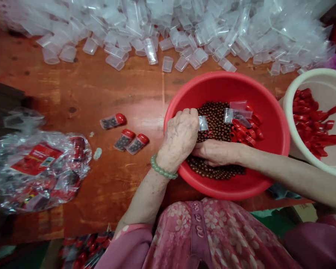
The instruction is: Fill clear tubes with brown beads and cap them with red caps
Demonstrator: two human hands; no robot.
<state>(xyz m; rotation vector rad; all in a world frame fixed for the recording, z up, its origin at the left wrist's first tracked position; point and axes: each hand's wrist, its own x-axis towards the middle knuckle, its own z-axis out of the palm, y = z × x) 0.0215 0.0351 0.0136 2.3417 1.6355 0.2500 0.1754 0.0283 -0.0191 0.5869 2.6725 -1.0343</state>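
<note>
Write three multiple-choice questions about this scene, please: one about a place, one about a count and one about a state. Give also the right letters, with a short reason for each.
1. Where is the green bead bracelet?
A. Right wrist
B. Left wrist
C. Neither wrist

2. How many filled tubes with red caps lie on the wooden table?
A. Three
B. Two
C. Four

3. What is the state of the clear tube in the left hand?
A. It has a red cap
B. It is full of beads
C. It shows no cap

1: B, the bracelet sits just above the left hand.
2: A, three lie together left of the basin.
3: C, no red shows on its end.
</note>
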